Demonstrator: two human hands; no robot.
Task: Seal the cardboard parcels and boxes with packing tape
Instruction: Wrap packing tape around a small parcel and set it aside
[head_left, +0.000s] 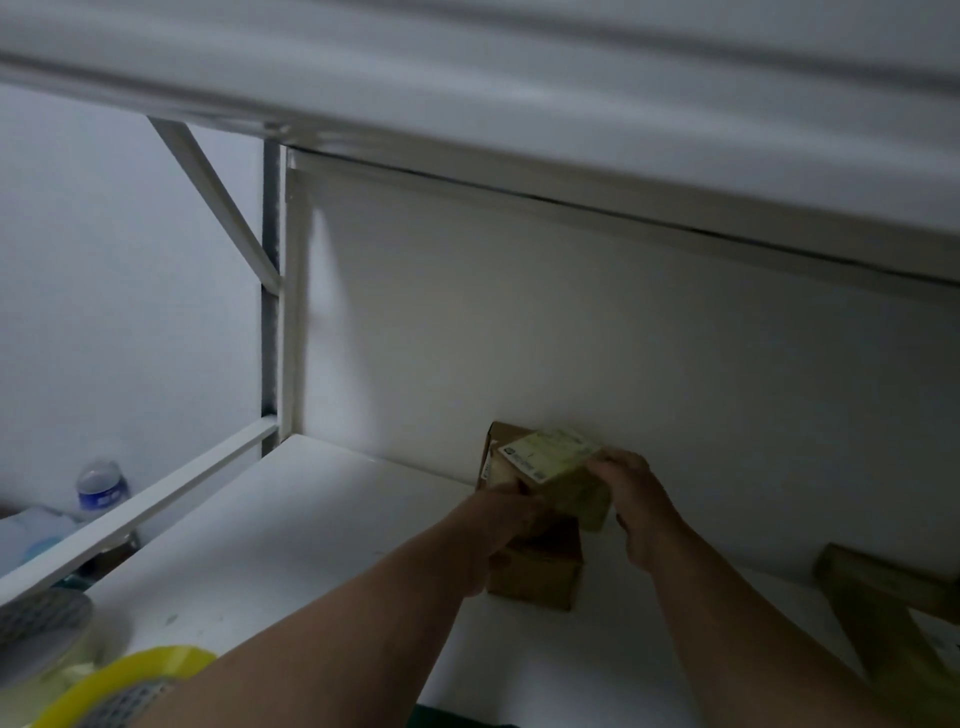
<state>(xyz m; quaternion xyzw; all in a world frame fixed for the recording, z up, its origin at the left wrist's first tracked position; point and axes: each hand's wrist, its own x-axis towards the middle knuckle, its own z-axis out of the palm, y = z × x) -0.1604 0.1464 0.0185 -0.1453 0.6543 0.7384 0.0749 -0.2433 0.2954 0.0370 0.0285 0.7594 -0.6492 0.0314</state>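
parcel label (550, 454) print blurred, bottle label (101, 491) unreadable

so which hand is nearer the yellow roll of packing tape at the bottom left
Left. The left hand grips the small labelled cardboard parcel from the side toward the yellow tape roll; the right hand holds its far side.

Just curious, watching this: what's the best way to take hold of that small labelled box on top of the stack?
Grip the labelled box by its two opposite side faces, coming from the front, one of the hands on each side, as the left hand and right hand do here. The wall blocks the back and the label covers the top, so the flat sides are probably safest.
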